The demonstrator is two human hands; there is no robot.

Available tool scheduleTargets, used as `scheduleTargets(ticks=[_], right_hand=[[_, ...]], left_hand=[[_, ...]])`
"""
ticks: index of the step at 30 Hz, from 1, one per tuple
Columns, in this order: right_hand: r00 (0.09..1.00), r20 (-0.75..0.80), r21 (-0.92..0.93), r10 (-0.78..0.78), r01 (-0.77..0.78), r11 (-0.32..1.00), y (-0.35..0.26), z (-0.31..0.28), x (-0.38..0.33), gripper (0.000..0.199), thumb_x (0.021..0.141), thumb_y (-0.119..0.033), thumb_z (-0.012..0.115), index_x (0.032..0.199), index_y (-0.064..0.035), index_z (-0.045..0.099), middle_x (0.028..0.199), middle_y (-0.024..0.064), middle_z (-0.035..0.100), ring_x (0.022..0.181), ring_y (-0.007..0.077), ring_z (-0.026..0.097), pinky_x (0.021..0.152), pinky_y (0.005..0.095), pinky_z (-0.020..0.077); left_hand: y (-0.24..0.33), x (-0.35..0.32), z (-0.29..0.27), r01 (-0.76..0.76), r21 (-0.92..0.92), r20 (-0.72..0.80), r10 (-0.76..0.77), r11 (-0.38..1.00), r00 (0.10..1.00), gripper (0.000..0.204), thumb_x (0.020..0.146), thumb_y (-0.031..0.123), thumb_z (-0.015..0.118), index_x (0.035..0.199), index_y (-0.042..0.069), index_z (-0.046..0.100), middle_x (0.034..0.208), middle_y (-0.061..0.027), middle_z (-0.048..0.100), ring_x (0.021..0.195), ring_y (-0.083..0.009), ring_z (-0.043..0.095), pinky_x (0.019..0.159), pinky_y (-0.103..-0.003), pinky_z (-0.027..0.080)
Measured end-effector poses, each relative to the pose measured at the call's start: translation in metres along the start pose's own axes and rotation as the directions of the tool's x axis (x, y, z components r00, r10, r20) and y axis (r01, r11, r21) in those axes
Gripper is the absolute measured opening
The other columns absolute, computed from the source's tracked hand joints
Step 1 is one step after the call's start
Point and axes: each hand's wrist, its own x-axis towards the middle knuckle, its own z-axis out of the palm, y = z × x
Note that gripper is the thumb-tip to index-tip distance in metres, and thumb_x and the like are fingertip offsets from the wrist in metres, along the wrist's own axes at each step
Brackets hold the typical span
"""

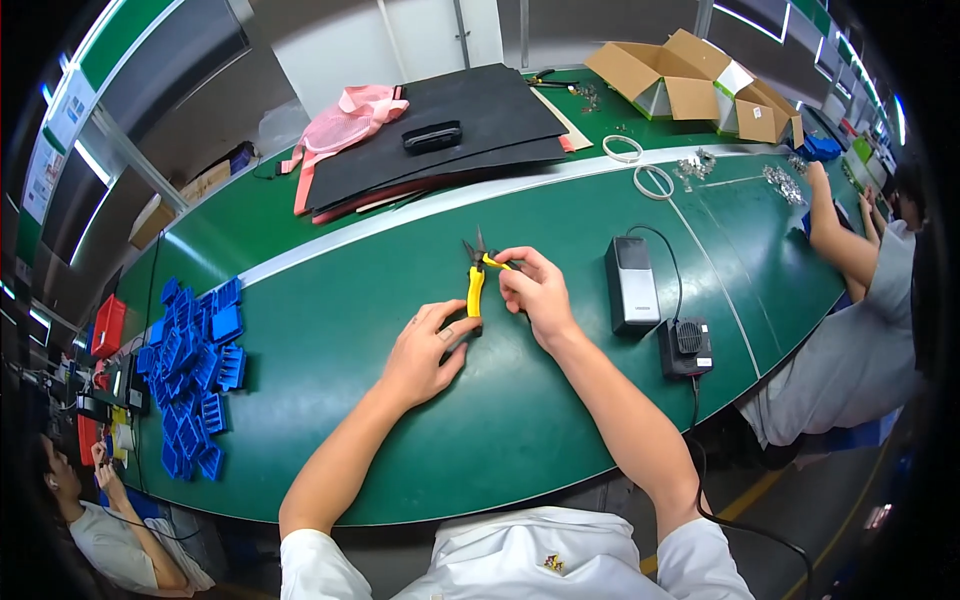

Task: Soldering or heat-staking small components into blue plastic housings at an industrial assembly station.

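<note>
A pair of long-nose pliers [476, 280] with yellow handles and dark jaws is held over the middle of the green table, its jaws spread and pointing away from me. My left hand [428, 350] has its fingertips on the end of the nearer yellow handle. The other handle sits between the thumb and fingers of my right hand [535, 292], which hides part of it. Nothing shows between the jaws.
Blue plastic parts [195, 365] lie heaped at left. A grey-black power bank [634, 285] and a corded black device [687, 347] are at right. Behind are black sheets [480, 125], white rings [653, 182] and open cardboard boxes [680, 75]. People sit at both sides.
</note>
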Motion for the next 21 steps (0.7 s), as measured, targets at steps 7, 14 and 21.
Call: scheduleTargets(ticks=[7, 14, 21], right_hand=[[0.991, 0.113, 0.193, 0.066, -0.088, 0.977, -0.006, -0.002, -0.004, 0.019, 0.084, -0.004, 0.051, 0.102, -0.0036, 0.057, 0.079, 0.0064, 0.058, 0.069, 0.0136, 0.054, 0.059, 0.024, 0.0404], [0.93, 0.368, 0.294, 0.008, -0.124, 0.948, -0.01, 0.0, -0.011, 0.02, 0.085, -0.005, 0.051, 0.103, -0.0012, 0.06, 0.081, 0.0077, 0.062, 0.073, 0.0147, 0.058, 0.064, 0.025, 0.0453], [0.954, 0.298, 0.297, -0.017, -0.076, 0.952, -0.012, 0.003, -0.007, 0.021, 0.088, -0.007, 0.054, 0.108, -0.0009, 0.058, 0.082, 0.0085, 0.063, 0.071, 0.0137, 0.059, 0.062, 0.0243, 0.0454]], left_hand=[[-0.002, -0.008, 0.004, -0.018, 0.004, 0.011, 0.018, 1.0, 1.0, 0.041, 0.075, 0.003, 0.064, 0.116, 0.01, 0.062, 0.114, -0.0104, 0.058, 0.106, -0.0304, 0.054, 0.089, -0.04, 0.047], [-0.003, -0.005, 0.004, -0.019, 0.023, 0.068, 0.017, 1.0, 0.998, 0.046, 0.077, 0.005, 0.064, 0.122, 0.01, 0.056, 0.107, -0.0106, 0.058, 0.105, -0.0291, 0.052, 0.087, -0.04, 0.044], [-0.003, -0.005, 0.0, 0.001, -0.137, -0.163, -0.023, 0.991, 0.986, 0.034, 0.07, 0.008, 0.072, 0.101, 0.006, 0.059, 0.097, -0.0119, 0.06, 0.084, -0.0278, 0.056, 0.07, -0.035, 0.048]])
